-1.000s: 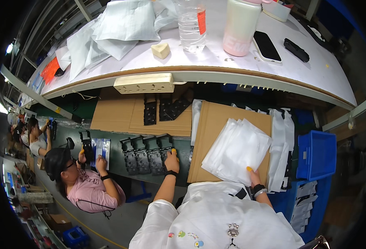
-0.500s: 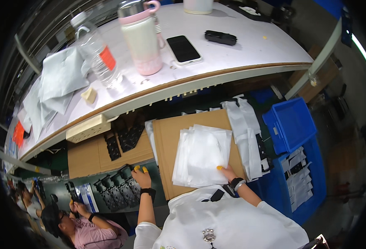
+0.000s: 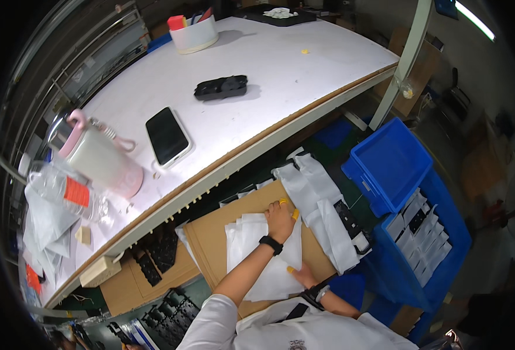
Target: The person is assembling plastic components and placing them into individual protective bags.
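A stack of thin white pouches (image 3: 257, 284) lies on a sheet of brown cardboard (image 3: 208, 230). My left hand (image 3: 279, 221) reaches across the stack to its far right corner. Its fingers are apart, with yellow finger covers on the tips, and I see nothing held between them. At the stack's near right edge, my right hand (image 3: 302, 276) grips the pouches, its yellow-covered thumb on top and the other fingers mostly hidden. Black parts partly wrapped in white pouches (image 3: 319, 204) lie in a row just right of the cardboard.
A blue bin (image 3: 456, 256) at the right holds wrapped parts, with an empty blue tray (image 3: 392, 166) at its far side. Above the work surface runs a white shelf (image 3: 257, 116) bearing a phone (image 3: 167, 137), a tumbler (image 3: 103, 160) and a plastic bottle (image 3: 65, 189). Black parts (image 3: 167, 315) lie at lower left.
My left hand has moved right, from beside the black parts to the far right corner of the pouch stack. My right hand stays at the stack's edge. The view has turned to the right.
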